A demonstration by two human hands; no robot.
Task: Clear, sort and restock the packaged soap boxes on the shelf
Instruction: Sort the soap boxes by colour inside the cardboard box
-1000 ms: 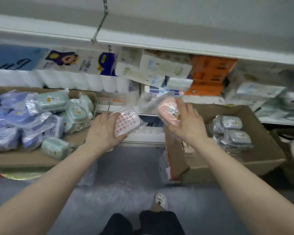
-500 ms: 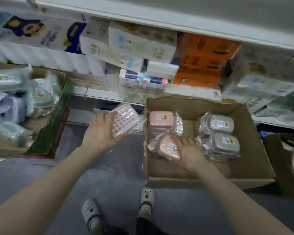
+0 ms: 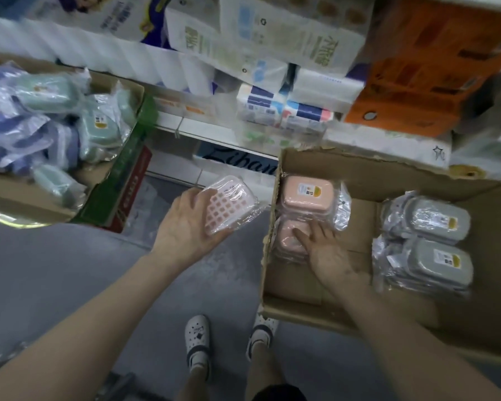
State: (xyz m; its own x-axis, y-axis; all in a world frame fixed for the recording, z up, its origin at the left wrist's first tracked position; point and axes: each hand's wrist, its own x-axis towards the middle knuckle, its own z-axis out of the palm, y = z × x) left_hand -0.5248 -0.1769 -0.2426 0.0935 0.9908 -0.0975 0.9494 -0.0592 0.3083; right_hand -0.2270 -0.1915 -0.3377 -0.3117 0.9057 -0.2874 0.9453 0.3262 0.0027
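Head view: my flat-fingered right hand (image 3: 327, 251) seats a pink soap box (image 3: 289, 241) beside its twin (image 3: 307, 193) in the carton (image 3: 359, 164); my left hand (image 3: 185, 227) grips a grid-faced box (image 3: 229, 208), queued.

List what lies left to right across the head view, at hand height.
The left carton of mixed soap boxes → left hand → the pink lattice soap box it holds → stacked pink soap boxes → grey soap boxes, both in the right carton.

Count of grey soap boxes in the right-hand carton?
2 in plain view: far grey box and near grey box, next to each other at the carton's right side. Plastic edges beneath suggest more may be stacked under them, hidden.
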